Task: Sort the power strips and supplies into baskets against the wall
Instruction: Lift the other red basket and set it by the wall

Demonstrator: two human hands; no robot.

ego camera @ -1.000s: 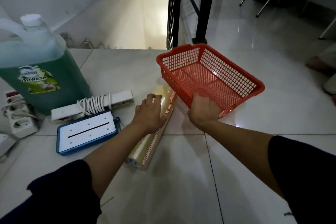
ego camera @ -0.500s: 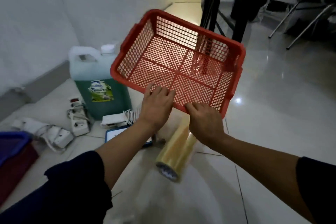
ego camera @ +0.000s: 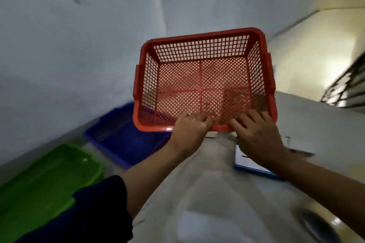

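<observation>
Held basket: above floor, right of two baskets.
Two baskets: side by side along wall.

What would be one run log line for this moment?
hands: left hand and right hand both grip red basket near rim | basket: lifted, empty | floor by wall: blue basket, green basket | phase: carrying

two bare forearms enter from the lower edge, ending in the left hand and right hand, neither gloved nor ringed. a dark navy sleeve, pushed above the elbow, covers the left upper arm in loose folds.
</observation>
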